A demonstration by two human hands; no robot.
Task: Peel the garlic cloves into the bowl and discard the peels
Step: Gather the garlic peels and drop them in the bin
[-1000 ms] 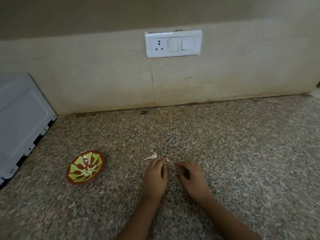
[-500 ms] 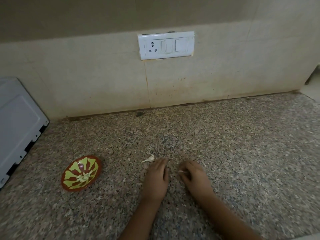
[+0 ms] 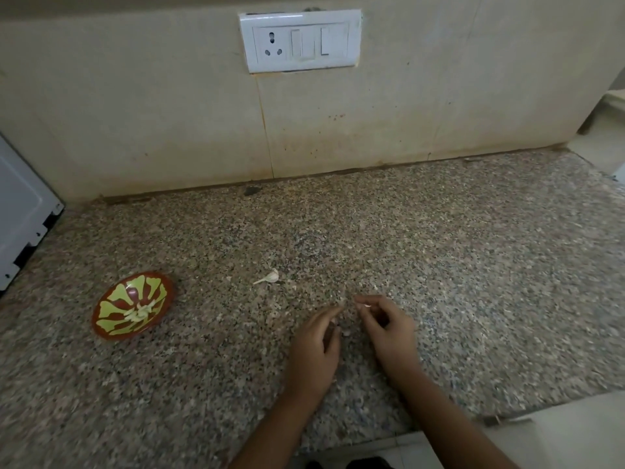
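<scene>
Peeling is in hand: a small pale piece [image 3: 367,304], perhaps peel, is pinched by the right hand [image 3: 389,330]; whether anything is held by the left hand [image 3: 318,343] cannot be told. One unpeeled garlic clove [image 3: 269,277] lies on the counter [image 3: 473,265], and one bowl [image 3: 115,309] with several peeled cloves [image 3: 140,313] stands at the left. Next, that clove must be picked up.

On the countertop [image 3: 456,265], the bowl [image 3: 110,301], with peeled cloves [image 3: 139,313] in it, lies left of the loose garlic clove [image 3: 271,277]. The left hand [image 3: 316,346] and right hand [image 3: 389,330] lie before that clove, to its right. The switch plate [image 3: 300,40] is on the wall [image 3: 135,113] behind it, the appliance [image 3: 20,211] far left.
</scene>
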